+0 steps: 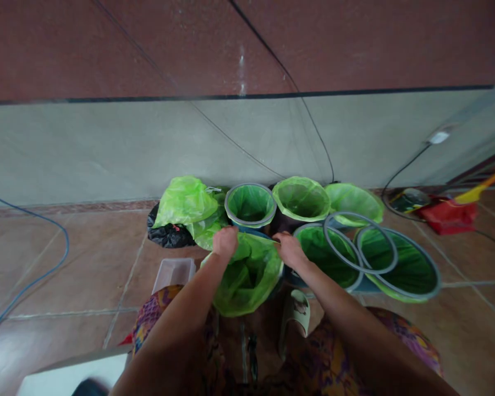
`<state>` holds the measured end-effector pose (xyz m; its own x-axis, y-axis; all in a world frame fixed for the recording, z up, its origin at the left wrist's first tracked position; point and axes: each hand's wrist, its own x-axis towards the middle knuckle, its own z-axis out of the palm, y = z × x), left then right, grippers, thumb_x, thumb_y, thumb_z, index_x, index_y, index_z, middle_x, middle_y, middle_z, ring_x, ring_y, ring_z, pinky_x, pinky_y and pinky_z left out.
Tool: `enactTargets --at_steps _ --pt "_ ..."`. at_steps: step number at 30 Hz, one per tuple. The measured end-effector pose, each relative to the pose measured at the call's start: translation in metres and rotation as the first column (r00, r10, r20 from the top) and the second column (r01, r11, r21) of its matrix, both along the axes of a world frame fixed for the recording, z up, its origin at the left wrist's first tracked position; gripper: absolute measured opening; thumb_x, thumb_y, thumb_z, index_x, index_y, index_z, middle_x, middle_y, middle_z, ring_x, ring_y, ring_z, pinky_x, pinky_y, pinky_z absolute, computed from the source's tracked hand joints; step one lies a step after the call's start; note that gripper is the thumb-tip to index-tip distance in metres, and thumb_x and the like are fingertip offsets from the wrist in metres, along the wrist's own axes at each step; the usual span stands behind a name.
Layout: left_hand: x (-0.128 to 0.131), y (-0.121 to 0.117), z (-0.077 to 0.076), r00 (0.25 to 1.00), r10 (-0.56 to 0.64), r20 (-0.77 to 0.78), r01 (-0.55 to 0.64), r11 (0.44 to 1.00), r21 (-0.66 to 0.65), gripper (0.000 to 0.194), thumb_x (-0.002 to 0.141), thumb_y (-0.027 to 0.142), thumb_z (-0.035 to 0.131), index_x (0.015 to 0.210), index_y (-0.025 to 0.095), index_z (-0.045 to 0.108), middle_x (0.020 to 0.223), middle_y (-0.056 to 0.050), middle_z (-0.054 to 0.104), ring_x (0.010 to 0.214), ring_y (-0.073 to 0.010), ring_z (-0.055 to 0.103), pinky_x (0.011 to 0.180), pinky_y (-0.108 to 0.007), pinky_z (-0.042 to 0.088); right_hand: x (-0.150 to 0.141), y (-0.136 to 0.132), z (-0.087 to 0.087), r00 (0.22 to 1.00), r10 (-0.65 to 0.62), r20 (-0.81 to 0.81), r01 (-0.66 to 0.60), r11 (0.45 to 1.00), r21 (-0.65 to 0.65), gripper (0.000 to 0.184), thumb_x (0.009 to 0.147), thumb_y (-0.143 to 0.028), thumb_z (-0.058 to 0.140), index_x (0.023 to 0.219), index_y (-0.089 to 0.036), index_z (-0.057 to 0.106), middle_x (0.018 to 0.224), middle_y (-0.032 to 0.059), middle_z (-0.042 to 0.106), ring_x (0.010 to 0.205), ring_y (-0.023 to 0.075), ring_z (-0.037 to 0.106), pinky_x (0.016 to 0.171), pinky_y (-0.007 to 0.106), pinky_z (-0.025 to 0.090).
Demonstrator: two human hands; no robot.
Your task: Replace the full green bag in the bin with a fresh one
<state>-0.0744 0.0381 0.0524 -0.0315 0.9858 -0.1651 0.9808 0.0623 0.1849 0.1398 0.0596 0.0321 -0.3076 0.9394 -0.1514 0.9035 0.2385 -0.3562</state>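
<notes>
Both hands grip the far edge of a green bin liner (pixel 247 297) that hangs over the trash bin in front of me. My left hand (pixel 225 242) is closed on the liner's far left side. My right hand (pixel 289 248) pinches its far right side, so the edge runs taut between them. The bin under it is mostly hidden by the liner. Right of my right hand stands a lined bin (pixel 317 258) with a grey rim. Behind my hands is another lined bin (pixel 251 206) with its grey ring in place.
A loose grey ring (pixel 329 242) lies across two bins at right. Bins with draped liners (pixel 301 199) stand by the wall. Left are a bunched green bag (pixel 185 203), a black bag (pixel 169 234) and a clear plastic box (pixel 174 272). A red dustpan (pixel 447 215) sits far right.
</notes>
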Motion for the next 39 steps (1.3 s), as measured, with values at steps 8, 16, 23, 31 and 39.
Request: enactTargets --at_steps 8,16,23,31,39 --pt "-0.034 0.002 0.001 0.932 0.346 -0.104 -0.356 0.929 -0.1 0.035 0.087 0.013 0.037 0.104 0.015 0.067 0.104 -0.016 0.069 0.1 -0.0275 0.065 0.079 -0.035 0.051 0.021 0.003 -0.002 0.979 -0.08 0.19 0.089 0.995 -0.039 0.032 0.078 -0.008 0.049 0.101 -0.014 0.071 0.096 0.0115 0.069 0.091 0.02 0.062 0.08 0.027 0.042" --pt "-0.029 -0.003 0.004 0.934 0.345 -0.096 -0.357 0.921 -0.159 0.046 0.079 0.013 0.047 0.123 0.015 0.057 0.122 -0.017 0.06 0.114 -0.032 0.056 0.09 -0.044 0.047 0.017 0.002 0.001 0.994 -0.039 0.098 0.039 0.999 -0.002 0.026 0.084 -0.021 0.049 0.091 -0.019 0.074 0.093 0.0086 0.069 0.089 0.0184 0.062 0.083 0.026 0.041" --pt "-0.004 -0.005 0.001 0.998 0.021 0.058 -0.013 0.991 -0.133 0.067 0.071 0.017 0.055 0.137 0.025 0.044 0.131 -0.011 0.056 0.121 -0.0309 0.05 0.1 -0.056 0.035 0.005 0.0 0.005 1.0 -0.018 0.016 0.018 1.0 0.009 0.026 0.088 -0.026 0.047 0.098 -0.021 0.07 0.094 0.0063 0.069 0.085 0.0161 0.062 0.075 0.024 0.041" --pt "-0.04 0.004 -0.015 0.938 0.333 -0.094 -0.345 0.917 -0.199 0.031 0.088 0.02 0.039 0.095 0.014 0.068 0.096 -0.012 0.07 0.093 -0.0225 0.065 0.08 -0.032 0.047 0.018 0.0 -0.001 0.975 -0.031 0.221 0.064 0.988 -0.143 0.026 0.086 -0.02 0.046 0.094 -0.015 0.07 0.095 0.0118 0.07 0.091 0.0212 0.064 0.074 0.027 0.042" --pt "-0.027 -0.003 -0.038 0.953 0.289 0.093 -0.268 0.945 -0.187 0.029 0.082 0.017 0.043 0.092 0.016 0.07 0.101 -0.012 0.07 0.097 -0.0226 0.064 0.079 -0.029 0.047 -0.003 -0.013 0.008 0.97 0.0 0.241 0.009 0.999 -0.036 0.057 0.073 -0.026 0.066 0.128 -0.017 0.052 0.124 0.0152 0.058 0.114 0.0294 0.051 0.093 0.041 0.038"
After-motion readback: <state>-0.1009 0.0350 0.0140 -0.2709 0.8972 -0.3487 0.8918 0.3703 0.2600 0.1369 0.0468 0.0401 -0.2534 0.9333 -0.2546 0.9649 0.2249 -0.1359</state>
